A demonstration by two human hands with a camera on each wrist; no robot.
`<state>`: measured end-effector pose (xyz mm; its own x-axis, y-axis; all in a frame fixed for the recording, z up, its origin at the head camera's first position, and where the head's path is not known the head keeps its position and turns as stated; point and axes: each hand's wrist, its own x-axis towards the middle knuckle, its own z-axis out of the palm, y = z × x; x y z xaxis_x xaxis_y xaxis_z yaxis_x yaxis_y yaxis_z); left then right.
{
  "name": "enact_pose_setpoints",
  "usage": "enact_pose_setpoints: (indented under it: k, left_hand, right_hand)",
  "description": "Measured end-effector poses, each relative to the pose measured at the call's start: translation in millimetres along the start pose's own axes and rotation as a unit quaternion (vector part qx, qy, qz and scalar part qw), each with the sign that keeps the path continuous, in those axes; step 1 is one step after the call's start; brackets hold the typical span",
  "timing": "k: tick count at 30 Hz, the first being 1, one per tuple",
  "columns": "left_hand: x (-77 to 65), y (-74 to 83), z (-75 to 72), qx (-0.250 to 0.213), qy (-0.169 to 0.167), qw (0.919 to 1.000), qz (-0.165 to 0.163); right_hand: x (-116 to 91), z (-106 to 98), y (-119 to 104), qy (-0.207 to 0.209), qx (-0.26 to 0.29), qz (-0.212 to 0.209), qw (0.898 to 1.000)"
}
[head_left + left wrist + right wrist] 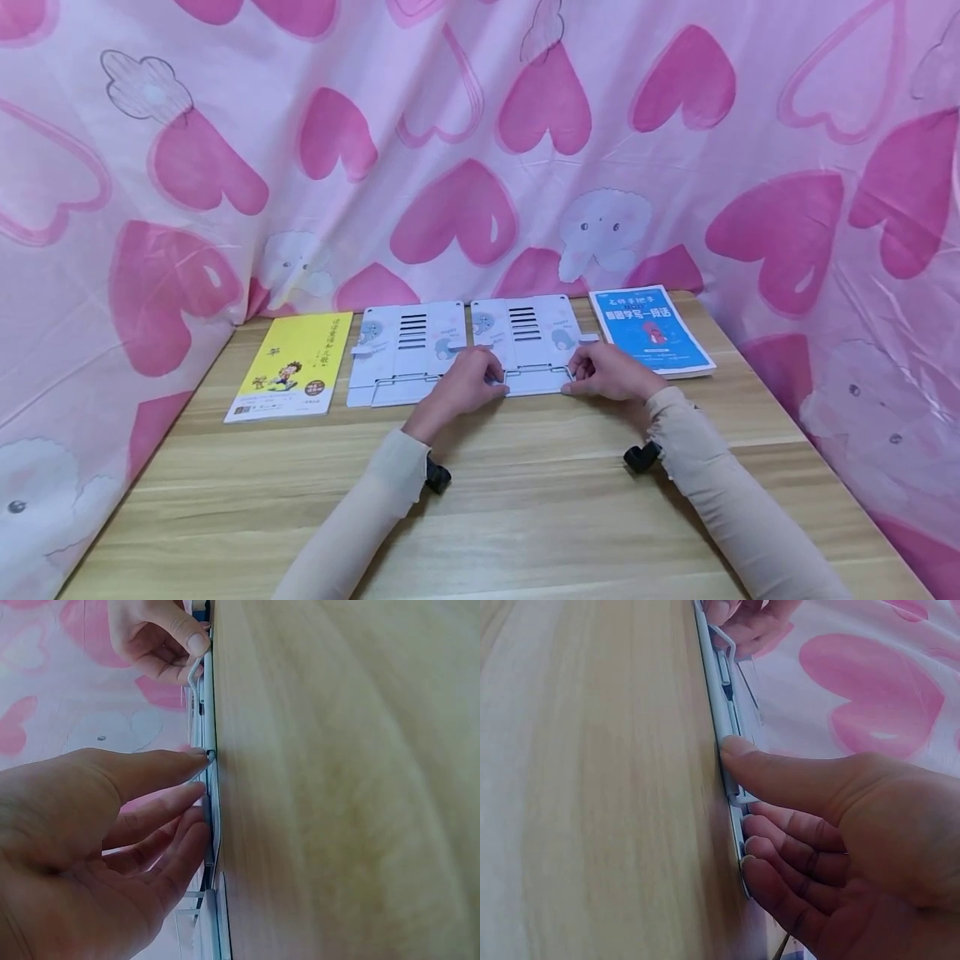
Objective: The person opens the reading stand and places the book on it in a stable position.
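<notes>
Where the head view puts the white stand [521, 347] just left of the blue book [655, 327], left wrist shows us the left hand [124, 832] pinching the wire [193, 681] farther from that book, right wrist the right hand [877, 825] pinching it nearer (presumably for balance).

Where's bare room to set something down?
Bare tabletop lies between the left sleeve and right sleeve, and outside each, in front of the yellow book at left and blue book at right. The back row is crowded: both books flank the left stand and right stand, the latter held by left grip and right grip.
</notes>
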<state>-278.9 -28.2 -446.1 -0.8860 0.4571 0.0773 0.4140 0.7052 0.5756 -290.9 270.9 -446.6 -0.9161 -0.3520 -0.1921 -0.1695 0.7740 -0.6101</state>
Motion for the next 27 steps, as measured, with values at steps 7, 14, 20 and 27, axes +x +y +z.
enact_pose_setpoints:
  k: [7,14,20,27]
  left_hand:
    - [1.5,-3.4,-2.2,-0.029,-0.006,0.9996,0.002]
    - [-0.3,-3.2,-3.7,-0.045,-0.01,0.999,-0.003]
    - [-2.1,-3.4,-4.2,-0.071,-0.019,0.9973,-0.003]
    - [-1.9,-4.3,-1.9,-0.081,-0.021,0.9964,-0.008]
  right_hand:
    - [-0.4,-2.0,-0.8,0.003,-0.009,-0.013,1.0]
    - [1.0,-0.8,-0.1,0.005,0.0,-0.016,1.0]
    - [-0.3,-0.8,0.3,0.008,0.0,-0.031,0.999]
    - [0.6,-1.4,2.6,0.01,0.001,-0.046,0.999]
